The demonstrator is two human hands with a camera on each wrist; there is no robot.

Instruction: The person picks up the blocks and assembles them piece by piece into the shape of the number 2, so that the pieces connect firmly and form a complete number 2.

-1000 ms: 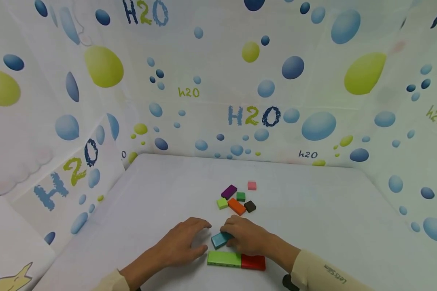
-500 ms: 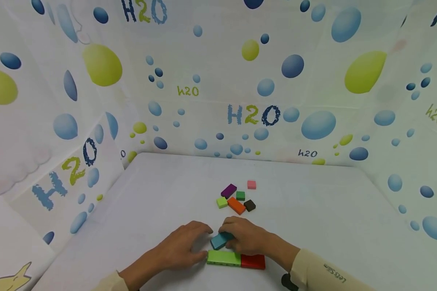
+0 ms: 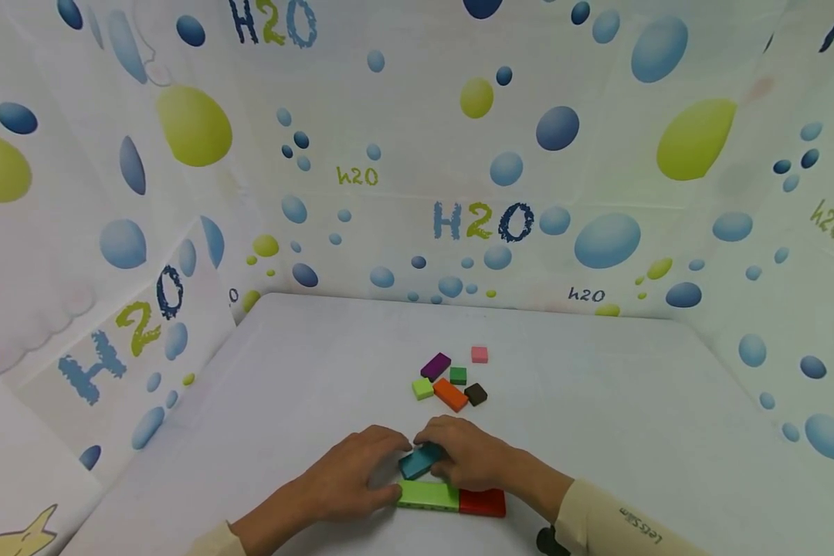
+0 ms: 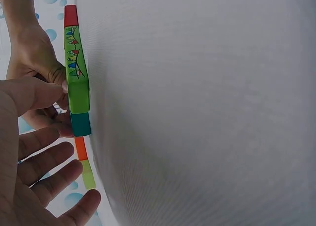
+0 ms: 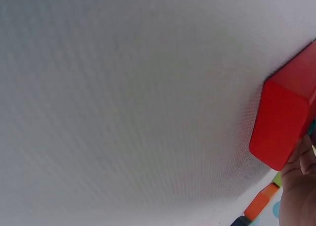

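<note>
A teal block (image 3: 418, 462) lies tilted on the white table, and my right hand (image 3: 474, 455) pinches its right end between thumb and fingers. Just in front of it, a long light-green block (image 3: 427, 496) and a red block (image 3: 483, 503) sit end to end in a row. My left hand (image 3: 350, 475) is at the left of these blocks, its thumb at the green block's left end. In the left wrist view, the fingers (image 4: 52, 179) are spread and loosely bent, holding nothing. The red block's end face (image 5: 279, 127) fills the right side of the right wrist view.
Beyond the hands lies a loose group: a purple block (image 3: 435, 367), a pink one (image 3: 479, 354), a dark green one (image 3: 458, 376), a lime one (image 3: 422, 388), an orange one (image 3: 450, 394) and a dark brown one (image 3: 476, 394). A patterned curtain (image 3: 403, 201) stands behind the table.
My left hand has moved slightly right, closer to the teal and green blocks. The teal block, held by my right hand, has shifted a little to the left.
</note>
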